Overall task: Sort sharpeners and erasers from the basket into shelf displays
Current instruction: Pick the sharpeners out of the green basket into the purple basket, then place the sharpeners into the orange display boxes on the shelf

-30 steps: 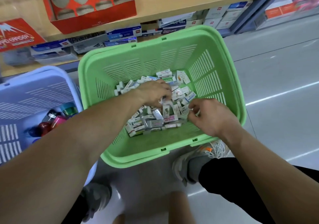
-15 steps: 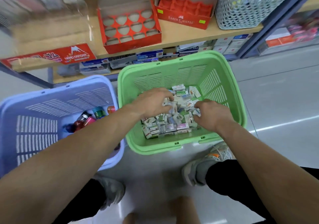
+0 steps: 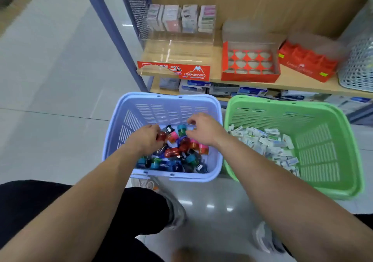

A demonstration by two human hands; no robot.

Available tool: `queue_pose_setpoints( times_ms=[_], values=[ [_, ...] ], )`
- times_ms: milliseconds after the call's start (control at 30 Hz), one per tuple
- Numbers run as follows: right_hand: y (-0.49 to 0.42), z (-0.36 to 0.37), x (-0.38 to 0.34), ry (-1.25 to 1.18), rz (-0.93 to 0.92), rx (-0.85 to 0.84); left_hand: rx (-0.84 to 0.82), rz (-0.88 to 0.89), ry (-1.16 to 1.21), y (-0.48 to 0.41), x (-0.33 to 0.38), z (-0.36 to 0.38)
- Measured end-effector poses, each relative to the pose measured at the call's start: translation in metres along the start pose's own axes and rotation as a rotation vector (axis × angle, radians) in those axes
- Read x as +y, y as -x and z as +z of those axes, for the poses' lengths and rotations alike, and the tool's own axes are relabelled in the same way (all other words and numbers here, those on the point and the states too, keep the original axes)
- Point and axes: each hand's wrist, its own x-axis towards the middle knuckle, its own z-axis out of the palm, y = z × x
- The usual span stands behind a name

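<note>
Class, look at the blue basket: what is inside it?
Inside the blue basket lies a heap of small coloured sharpeners, with the left hand and right hand reaching in. Whatever lies beneath the heap and hands is hidden.

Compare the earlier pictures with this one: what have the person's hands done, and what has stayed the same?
Both hands left the green basket of erasers for the blue basket. The left hand grips a red sharpener; the right hand reaches among the others. Baskets and shelf displays are unchanged.

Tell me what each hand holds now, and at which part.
The left hand pinches a red sharpener by its side. The right hand reaches into the blue basket; whether it holds anything cannot be told.
</note>
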Motion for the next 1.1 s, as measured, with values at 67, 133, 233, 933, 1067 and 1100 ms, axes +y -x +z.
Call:
queue_pose_setpoints(
  times_ms=[67,133,233,933,1067,1100],
  values=[
    [-0.028,0.024,-0.001,-0.014,0.066,-0.087,-0.027,-0.067,0.063,-0.013,-0.022,0.011],
    [-0.057,0.049,0.006,-0.04,0.143,-0.127,-0.056,-0.092,0.102,-0.033,-0.038,0.023],
    [-0.101,0.088,0.022,-0.019,0.239,-0.152,-0.088,-0.11,0.132,-0.071,-0.052,0.044],
    [-0.156,0.166,0.056,-0.223,0.259,-0.084,-0.115,-0.094,0.63,-0.167,-0.061,0.122],
    [-0.157,0.15,0.046,-0.474,0.315,0.031,-0.059,-0.128,0.768,-0.162,-0.057,0.107],
    [-0.158,0.145,0.042,-0.512,0.315,0.04,-0.048,-0.134,0.811,-0.159,-0.054,0.099]
  ],
)
